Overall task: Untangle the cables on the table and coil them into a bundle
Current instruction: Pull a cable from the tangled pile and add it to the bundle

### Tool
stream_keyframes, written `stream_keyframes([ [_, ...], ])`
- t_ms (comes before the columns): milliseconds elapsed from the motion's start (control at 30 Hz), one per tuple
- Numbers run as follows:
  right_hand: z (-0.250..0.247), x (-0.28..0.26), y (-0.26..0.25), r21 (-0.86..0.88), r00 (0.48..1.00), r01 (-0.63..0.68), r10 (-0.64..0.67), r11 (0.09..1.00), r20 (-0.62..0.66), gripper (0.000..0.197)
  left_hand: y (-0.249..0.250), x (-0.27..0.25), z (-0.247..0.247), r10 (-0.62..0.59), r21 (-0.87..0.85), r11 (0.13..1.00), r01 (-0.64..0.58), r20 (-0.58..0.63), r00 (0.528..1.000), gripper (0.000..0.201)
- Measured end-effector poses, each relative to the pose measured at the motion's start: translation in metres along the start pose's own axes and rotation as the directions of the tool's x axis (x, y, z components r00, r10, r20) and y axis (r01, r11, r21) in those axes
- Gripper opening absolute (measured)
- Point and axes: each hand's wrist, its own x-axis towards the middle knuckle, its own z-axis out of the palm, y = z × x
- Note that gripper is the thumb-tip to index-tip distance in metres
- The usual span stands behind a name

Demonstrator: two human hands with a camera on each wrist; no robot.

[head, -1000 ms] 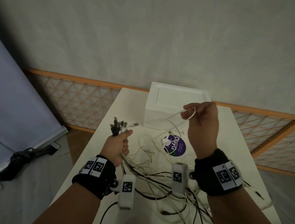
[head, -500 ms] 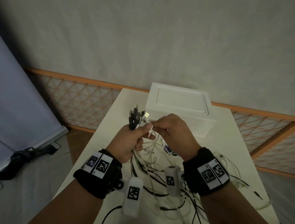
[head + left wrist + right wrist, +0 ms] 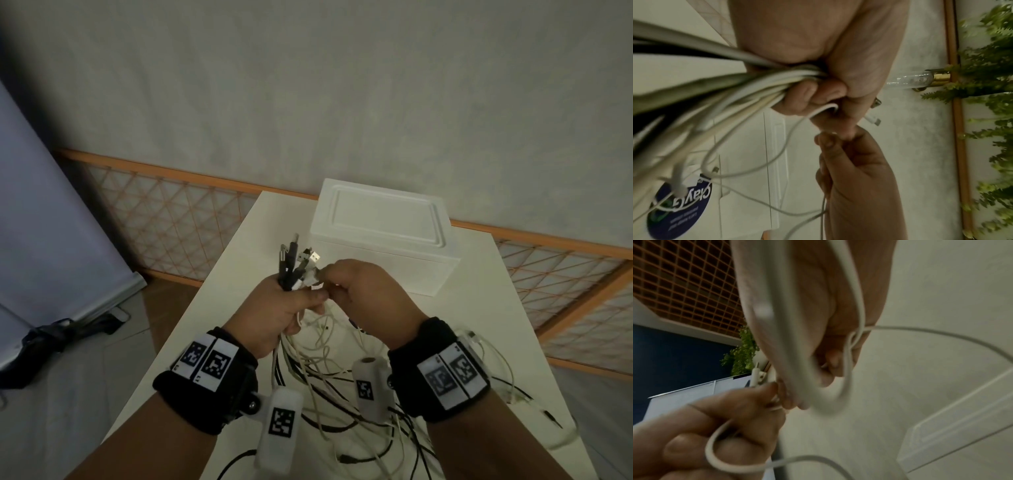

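Note:
My left hand (image 3: 291,308) grips a bunch of black and white cable ends (image 3: 296,263) held above the white table (image 3: 479,308), plugs sticking up out of the fist. In the left wrist view the cables (image 3: 735,84) run through the curled left hand (image 3: 828,91). My right hand (image 3: 363,294) touches the left, pinching a thin white cable (image 3: 849,356) against the bunch. The rest of the cables lie as a loose tangle (image 3: 342,387) on the table under my wrists.
A white lidded box (image 3: 380,236) stands at the far end of the table, just beyond my hands. A round dark blue sticker (image 3: 680,209) lies under the cables. More cable ends (image 3: 513,383) trail towards the table's right edge. An orange lattice rail runs behind.
My right hand came down from its raised position with a white cable and met the left hand. The left hand rose and shifted right with the bunch.

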Motion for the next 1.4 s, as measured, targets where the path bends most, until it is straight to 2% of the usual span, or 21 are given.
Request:
stream_keyframes([
  [133, -0.013, -0.01, 0.013, 0.101, 0.973, -0.23, 0.231, 0.968, -0.005, 0.014, -0.006, 0.01, -0.023, -0.004, -0.239, 0.969, -0.067, -0.282, 0.959, 0.018],
  [267, -0.022, -0.028, 0.031, -0.09, 0.945, -0.302, 0.311, 0.949, 0.1, 0.021, -0.017, 0.018, -0.062, -0.07, -0.337, 0.936, -0.099, -0.455, 0.888, 0.021],
  [333, -0.028, -0.042, 0.04, -0.174, 0.923, -0.36, 0.377, 0.917, 0.076, 0.034, -0.025, 0.021, -0.082, -0.145, -0.384, 0.92, -0.077, -0.518, 0.843, 0.023],
  [400, -0.037, -0.058, 0.053, -0.105, 0.903, -0.429, 0.43, 0.897, -0.022, 0.04, -0.033, 0.021, -0.097, -0.2, -0.412, 0.909, -0.056, -0.551, 0.81, 0.025],
  [467, -0.042, -0.07, 0.06, -0.047, 0.894, -0.44, 0.432, 0.897, -0.121, 0.042, -0.042, 0.02, -0.103, -0.204, -0.379, 0.925, -0.029, -0.561, 0.802, 0.023],
  [600, -0.048, -0.081, 0.059, -0.143, 0.876, -0.459, 0.42, 0.877, -0.237, 0.047, -0.055, 0.02, -0.099, -0.177, -0.317, 0.948, -0.001, -0.534, 0.827, 0.02],
  [667, -0.059, -0.089, 0.06, -0.233, 0.847, -0.505, 0.425, 0.831, -0.32, 0.056, -0.056, 0.018, -0.104, -0.18, -0.341, 0.94, -0.021, -0.547, 0.818, 0.02],
  [767, -0.082, -0.109, 0.067, -0.258, 0.732, -0.648, 0.491, 0.717, -0.473, 0.061, -0.056, 0.01, -0.111, -0.136, -0.336, 0.94, -0.064, -0.541, 0.83, 0.017],
  [833, -0.092, -0.13, 0.079, -0.248, 0.615, -0.767, 0.57, 0.591, -0.545, 0.056, -0.056, 0.004, -0.11, -0.093, -0.307, 0.948, -0.08, -0.511, 0.854, 0.005],
  [867, -0.096, -0.141, 0.088, -0.233, 0.552, -0.819, 0.607, 0.525, -0.572, 0.055, -0.057, 0.003, -0.111, -0.085, -0.302, 0.949, -0.085, -0.509, 0.856, 0.008],
  [933, -0.103, -0.162, 0.104, -0.236, 0.444, -0.895, 0.694, 0.379, -0.567, 0.055, -0.057, 0.001, -0.111, -0.094, -0.331, 0.939, -0.099, -0.521, 0.849, 0.014],
  [1000, -0.104, -0.177, 0.114, -0.411, 0.389, -0.891, 0.788, 0.192, -0.477, 0.059, -0.053, -0.002, -0.108, -0.098, -0.393, 0.91, -0.135, -0.518, 0.85, 0.012],
  [1033, -0.101, -0.175, 0.115, -0.491, 0.378, -0.86, 0.818, 0.138, -0.433, 0.054, -0.05, -0.004, -0.103, -0.098, -0.426, 0.892, -0.148, -0.502, 0.859, 0.018],
  [1067, -0.096, -0.169, 0.111, -0.52, 0.417, -0.837, 0.814, 0.17, -0.405, 0.043, -0.045, -0.006, -0.097, -0.091, -0.452, 0.878, -0.157, -0.48, 0.872, 0.023],
  [1100, -0.086, -0.158, 0.105, -0.492, 0.498, -0.822, 0.78, 0.287, -0.379, 0.038, -0.039, -0.01, -0.087, -0.074, -0.468, 0.868, -0.165, -0.451, 0.89, 0.026],
  [1133, -0.076, -0.143, 0.092, -0.419, 0.598, -0.787, 0.728, 0.453, -0.336, 0.042, -0.034, -0.014, -0.077, -0.043, -0.474, 0.863, -0.173, -0.412, 0.91, 0.027],
  [1200, -0.049, -0.104, 0.048, -0.186, 0.781, -0.622, 0.59, 0.76, -0.204, 0.066, -0.024, -0.021, -0.055, 0.029, -0.462, 0.868, -0.18, -0.315, 0.948, 0.028],
  [1267, -0.019, -0.067, -0.003, 0.057, 0.906, -0.422, 0.419, 0.905, 0.064, 0.093, -0.015, -0.029, -0.032, 0.118, -0.444, 0.875, -0.193, -0.191, 0.974, 0.028],
  [1300, 0.002, -0.053, -0.024, 0.095, 0.926, -0.336, 0.31, 0.937, 0.213, 0.099, -0.012, -0.033, -0.021, 0.159, -0.456, 0.868, -0.196, -0.119, 0.98, 0.031],
  [1333, 0.023, -0.041, -0.042, 0.104, 0.925, -0.244, 0.2, 0.964, 0.323, 0.095, -0.009, -0.036, -0.013, 0.196, -0.472, 0.859, -0.197, -0.053, 0.979, 0.035],
  [1400, 0.055, -0.028, -0.06, 0.082, 0.903, -0.157, 0.11, 0.984, 0.416, 0.055, -0.004, -0.041, -0.004, 0.247, -0.457, 0.864, -0.213, 0.015, 0.969, 0.041],
])
